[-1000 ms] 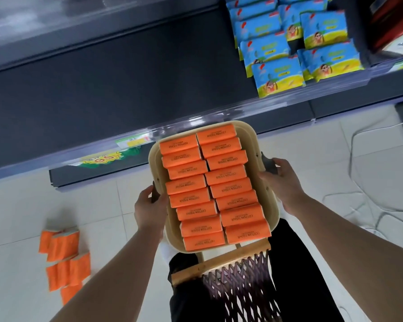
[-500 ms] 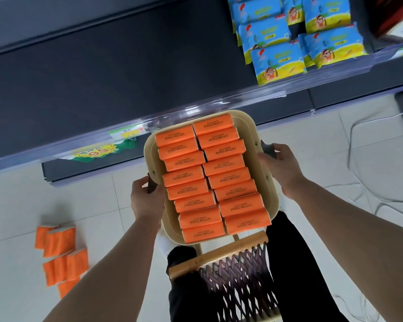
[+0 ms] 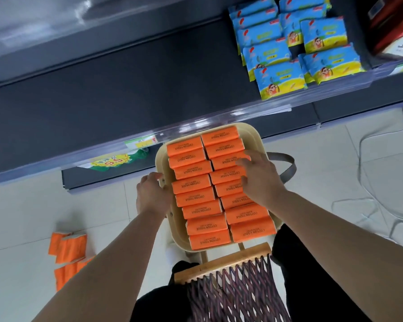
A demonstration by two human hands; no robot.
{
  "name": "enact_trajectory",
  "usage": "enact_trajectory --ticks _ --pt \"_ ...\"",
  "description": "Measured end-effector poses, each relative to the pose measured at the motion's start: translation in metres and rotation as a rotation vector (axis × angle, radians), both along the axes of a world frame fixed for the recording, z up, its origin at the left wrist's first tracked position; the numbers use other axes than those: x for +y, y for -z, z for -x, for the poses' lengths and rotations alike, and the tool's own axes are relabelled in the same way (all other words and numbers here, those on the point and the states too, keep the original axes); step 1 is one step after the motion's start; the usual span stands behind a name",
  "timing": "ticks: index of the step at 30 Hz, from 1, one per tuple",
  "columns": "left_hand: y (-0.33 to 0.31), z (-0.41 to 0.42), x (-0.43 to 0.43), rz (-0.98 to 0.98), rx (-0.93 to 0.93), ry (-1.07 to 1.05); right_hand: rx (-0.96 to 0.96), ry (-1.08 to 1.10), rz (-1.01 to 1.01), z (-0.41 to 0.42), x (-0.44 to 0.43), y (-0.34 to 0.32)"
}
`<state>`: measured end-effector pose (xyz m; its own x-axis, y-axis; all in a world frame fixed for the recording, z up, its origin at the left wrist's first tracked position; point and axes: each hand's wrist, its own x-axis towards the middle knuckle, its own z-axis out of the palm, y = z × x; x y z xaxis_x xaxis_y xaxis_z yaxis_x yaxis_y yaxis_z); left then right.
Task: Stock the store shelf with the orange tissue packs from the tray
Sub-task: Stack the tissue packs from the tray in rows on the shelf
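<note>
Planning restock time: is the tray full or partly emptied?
Full: two columns of orange tissue packs fill the beige tray end to end; no gap shows.

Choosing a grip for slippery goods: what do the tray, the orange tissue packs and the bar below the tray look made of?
Tray: probably moulded plastic, matte beige, with rounded corners and a smooth rim. Tissue packs: seemingly thin plastic film, faintly shiny, with soft rounded edges. Bar: wood, by its tan, streaked surface; finish unclear.
</note>
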<state>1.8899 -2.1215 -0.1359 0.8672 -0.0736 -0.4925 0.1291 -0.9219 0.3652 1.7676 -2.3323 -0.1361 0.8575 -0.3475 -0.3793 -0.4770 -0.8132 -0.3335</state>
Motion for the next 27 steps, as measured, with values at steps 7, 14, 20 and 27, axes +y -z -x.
enact_trajectory --ticks 7,14,20,27 --pt "0.041 -0.027 -0.026 0.188 -0.337 0.449 -0.277 -0.173 0.103 -0.045 -0.001 0.053" --pt "0.062 -0.044 -0.045 0.349 -0.575 0.410 -0.455 -0.252 0.163 -0.063 0.003 0.085" --pt "0.068 -0.028 -0.036 0.385 -0.711 0.455 -0.569 -0.181 0.221 -0.035 0.001 0.092" --pt "0.043 0.007 -0.022 0.297 -0.655 0.456 -0.445 -0.208 0.203 0.018 0.013 0.079"
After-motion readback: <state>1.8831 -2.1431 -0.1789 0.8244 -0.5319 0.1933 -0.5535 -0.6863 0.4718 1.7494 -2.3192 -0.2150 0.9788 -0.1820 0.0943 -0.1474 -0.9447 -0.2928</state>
